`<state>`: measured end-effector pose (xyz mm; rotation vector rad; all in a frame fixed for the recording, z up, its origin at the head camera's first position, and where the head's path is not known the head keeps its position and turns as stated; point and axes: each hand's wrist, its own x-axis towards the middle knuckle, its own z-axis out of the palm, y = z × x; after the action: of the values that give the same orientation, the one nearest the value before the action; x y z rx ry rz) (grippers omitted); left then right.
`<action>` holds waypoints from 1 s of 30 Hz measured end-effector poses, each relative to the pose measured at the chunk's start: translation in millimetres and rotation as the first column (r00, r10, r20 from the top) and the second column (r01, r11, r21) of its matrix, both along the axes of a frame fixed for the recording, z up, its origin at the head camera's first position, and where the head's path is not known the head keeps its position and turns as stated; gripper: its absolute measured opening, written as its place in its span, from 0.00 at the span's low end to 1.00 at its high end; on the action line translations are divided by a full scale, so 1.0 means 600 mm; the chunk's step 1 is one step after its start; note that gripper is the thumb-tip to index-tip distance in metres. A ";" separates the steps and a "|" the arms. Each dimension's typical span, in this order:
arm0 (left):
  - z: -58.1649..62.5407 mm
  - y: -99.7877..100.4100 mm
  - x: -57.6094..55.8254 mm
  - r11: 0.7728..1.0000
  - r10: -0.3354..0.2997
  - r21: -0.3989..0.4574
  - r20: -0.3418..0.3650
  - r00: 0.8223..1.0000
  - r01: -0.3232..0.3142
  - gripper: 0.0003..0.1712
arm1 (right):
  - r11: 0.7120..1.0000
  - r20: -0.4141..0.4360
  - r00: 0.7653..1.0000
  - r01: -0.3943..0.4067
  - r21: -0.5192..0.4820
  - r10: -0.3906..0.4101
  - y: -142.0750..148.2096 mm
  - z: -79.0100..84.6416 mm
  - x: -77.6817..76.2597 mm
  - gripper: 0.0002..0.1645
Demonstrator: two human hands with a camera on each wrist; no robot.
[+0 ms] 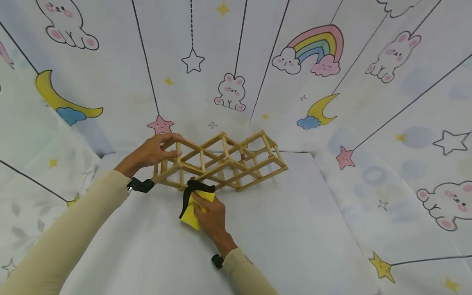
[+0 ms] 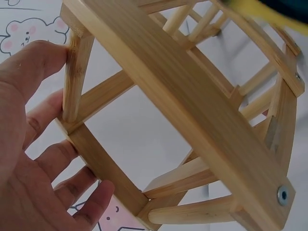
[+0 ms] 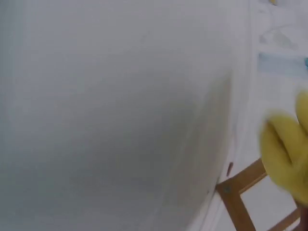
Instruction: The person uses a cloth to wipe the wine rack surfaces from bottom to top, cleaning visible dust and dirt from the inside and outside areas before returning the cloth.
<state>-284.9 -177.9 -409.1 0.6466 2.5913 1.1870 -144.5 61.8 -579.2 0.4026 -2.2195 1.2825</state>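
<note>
A folding wooden wine rack [image 1: 178,165], made of slats and round dowels in a diamond lattice, stands at the back of the white table. My left hand [image 1: 149,152] grips its left end; in the left wrist view the thumb lies against an upright dowel and the fingertips reach the slat [image 2: 108,166] behind. My right hand [image 1: 214,217] pinches a yellow cloth [image 1: 189,217] with a black border, bunched up at the rack's lower front. Blurred yellow folds of the cloth [image 3: 284,154] show beside a rack corner in the right wrist view.
The white tabletop [image 1: 280,233] spreads out in front of the rack. Close behind hangs a backdrop [image 1: 206,94] printed with rabbits, stars and moons, and similar panels flank both sides. Black camera mounts [image 1: 141,185] sit at the wrists.
</note>
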 end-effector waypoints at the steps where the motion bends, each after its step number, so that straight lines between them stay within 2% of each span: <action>1: 0.000 0.002 0.000 1.000 -0.001 0.000 -0.002 1.000 0.001 0.28 | 0.999 -0.038 0.999 0.029 -0.030 -0.030 0.005 0.001 -0.001 0.25; 3: 0.001 0.004 0.001 1.000 0.004 -0.002 -0.007 1.000 -0.004 0.27 | 0.991 -0.116 0.987 0.107 -0.075 -0.115 0.017 0.004 -0.008 0.25; 4: 0.001 0.005 0.001 1.000 0.009 -0.004 -0.011 1.000 -0.009 0.27 | 0.986 -0.128 0.979 0.151 -0.070 -0.159 0.025 0.006 -0.013 0.25; 5: 0.002 0.005 0.002 1.000 0.014 -0.008 -0.013 1.000 -0.014 0.27 | 0.982 -0.117 0.976 0.179 -0.059 -0.185 0.035 0.004 -0.019 0.24; 7: 0.001 0.004 0.003 1.000 0.024 -0.010 -0.012 1.000 -0.024 0.26 | 0.977 -0.008 0.977 0.215 -0.003 -0.215 0.057 0.003 -0.027 0.24; 9: 0.000 0.003 0.004 1.000 0.023 -0.008 -0.009 1.000 -0.023 0.25 | 0.973 0.141 0.963 0.225 0.043 -0.229 0.075 0.002 -0.026 0.23; 10: -0.001 0.003 0.004 1.000 0.022 -0.008 -0.007 1.000 -0.022 0.25 | 0.972 0.191 0.953 0.231 0.053 -0.237 0.082 0.001 -0.024 0.24; 11: -0.002 0.003 0.004 1.000 0.021 -0.008 -0.007 1.000 -0.021 0.25 | 0.971 0.204 0.949 0.234 0.056 -0.240 0.085 0.000 -0.022 0.24; 12: -0.002 0.002 0.005 1.000 0.021 -0.003 -0.006 1.000 -0.021 0.25 | 0.972 0.201 0.951 0.231 0.042 -0.235 0.085 0.003 -0.019 0.25; 14: -0.001 0.003 0.005 1.000 0.022 0.001 -0.002 1.000 -0.022 0.25 | 0.978 0.116 0.971 0.208 0.008 -0.207 0.079 0.005 -0.017 0.25; 15: 0.000 0.003 0.006 1.000 0.024 -0.001 -0.001 1.000 -0.024 0.25 | 0.980 0.055 0.979 0.197 0.017 -0.198 0.075 0.006 -0.018 0.25; 17: 0.001 0.004 0.006 1.000 0.022 -0.002 -0.003 1.000 -0.022 0.25 | 0.980 -0.011 0.982 0.186 0.073 -0.186 0.070 0.004 -0.022 0.26; 19: 0.001 0.006 0.006 1.000 0.021 0.001 -0.001 1.000 -0.021 0.26 | 0.975 0.034 0.982 0.180 0.133 -0.186 0.074 0.003 -0.024 0.24; 21: 0.001 0.008 0.007 1.000 0.019 0.002 -0.001 1.000 -0.019 0.26 | 0.965 0.126 0.971 0.177 0.195 -0.203 0.086 0.003 -0.021 0.23; 23: 0.001 0.009 0.007 1.000 0.019 0.006 -0.002 1.000 -0.019 0.25 | 0.966 0.164 0.968 0.157 0.204 -0.192 0.104 0.005 -0.015 0.23; 25: 0.002 0.010 0.008 1.000 0.019 0.013 0.002 1.000 -0.019 0.25 | 0.983 0.124 0.980 0.142 0.119 -0.157 0.125 0.010 -0.009 0.23; 27: 0.003 0.010 0.008 1.000 0.017 0.022 0.003 1.000 -0.017 0.25 | 0.985 -0.005 0.985 0.171 0.018 -0.171 0.145 0.016 -0.009 0.23; 29: 0.003 0.009 0.007 0.999 0.017 0.028 0.006 1.000 -0.017 0.25 | 0.969 -0.124 0.963 0.228 -0.091 -0.239 0.162 0.021 -0.016 0.24; 30: 0.004 0.009 0.007 0.999 0.016 0.030 0.007 1.000 -0.016 0.25 | 0.954 -0.152 0.947 0.263 -0.145 -0.284 0.169 0.023 -0.022 0.25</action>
<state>-280.7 -172.4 -407.0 0.6276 2.5829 1.2329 -157.5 163.2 -565.4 0.1438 -1.9611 1.1798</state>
